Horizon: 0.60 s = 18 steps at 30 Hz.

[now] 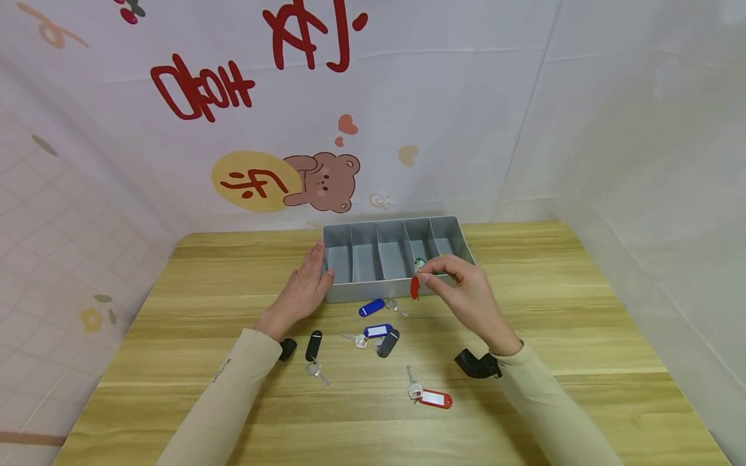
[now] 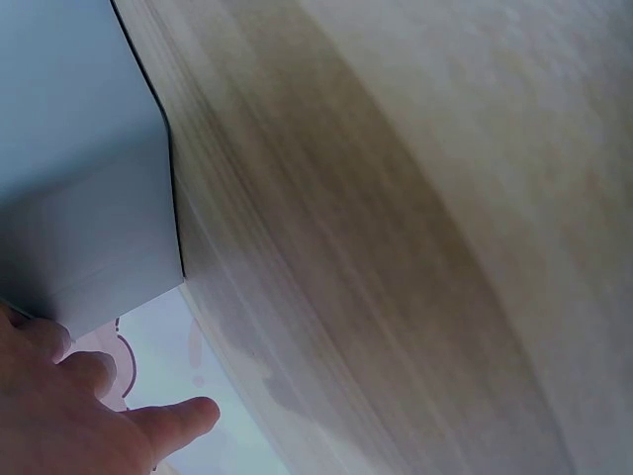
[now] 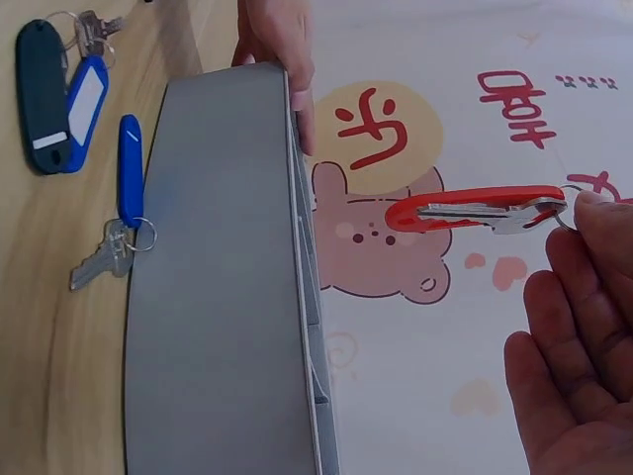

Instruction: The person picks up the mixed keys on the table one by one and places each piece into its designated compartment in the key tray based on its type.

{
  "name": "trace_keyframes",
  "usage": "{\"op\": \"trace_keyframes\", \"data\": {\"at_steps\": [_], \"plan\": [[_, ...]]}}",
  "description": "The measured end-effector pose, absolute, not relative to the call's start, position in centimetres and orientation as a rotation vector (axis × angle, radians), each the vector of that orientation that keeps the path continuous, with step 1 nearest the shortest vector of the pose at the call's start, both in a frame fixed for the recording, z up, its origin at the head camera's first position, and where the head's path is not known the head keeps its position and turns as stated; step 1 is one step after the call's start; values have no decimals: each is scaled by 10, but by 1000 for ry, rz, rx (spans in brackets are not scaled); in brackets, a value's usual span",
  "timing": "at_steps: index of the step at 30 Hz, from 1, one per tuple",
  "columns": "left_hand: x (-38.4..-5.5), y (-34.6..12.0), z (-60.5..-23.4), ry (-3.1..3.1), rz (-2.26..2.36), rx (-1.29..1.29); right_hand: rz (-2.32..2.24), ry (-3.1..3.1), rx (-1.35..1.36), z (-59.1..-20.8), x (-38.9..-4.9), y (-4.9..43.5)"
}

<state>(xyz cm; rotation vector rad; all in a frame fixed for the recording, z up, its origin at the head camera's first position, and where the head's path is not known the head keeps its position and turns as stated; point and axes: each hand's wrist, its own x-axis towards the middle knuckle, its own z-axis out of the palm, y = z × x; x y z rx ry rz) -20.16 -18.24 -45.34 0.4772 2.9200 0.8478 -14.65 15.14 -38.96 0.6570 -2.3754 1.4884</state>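
Left hand: the left hand (image 1: pixel 303 288) lies flat with straight fingers against the near-left corner of the grey tray (image 1: pixel 350 292), touching its outer wall and holding nothing.
Right hand: the right hand (image 1: pixel 466 294) pinches a red key tag (image 1: pixel 414 287) between thumb and fingertips, the other fingers loosely curled; the tag hangs down just in front of the tray's near wall.
Red key tag up close: in the right wrist view the red tag (image 3: pixel 475 209) is held by its ring end, with a silver key lying along it.
Tray: it sits on the far middle of the wooden table (image 1: pixel 583 323), split into five compartments; a small item lies in the fourth from the left, too small to identify.
Blue tags: one blue tag with a key (image 1: pixel 373 307) lies just near the tray; a second blue tag (image 1: pixel 377 331) lies nearer still, touching a dark grey tag (image 1: pixel 388 343).
Black tag: a black tag with a key (image 1: pixel 313 346) lies near the left forearm.
Second red tag: another red tag with a key (image 1: pixel 434 398) lies on the near part of the table.
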Motion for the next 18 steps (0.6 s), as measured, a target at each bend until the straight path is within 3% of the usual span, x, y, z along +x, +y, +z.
{"op": "trace_keyframes", "data": {"at_steps": [18], "plan": [[-201,-180,-452,2934,821,451,1349,-2392,607,-393,-192,126]]}}
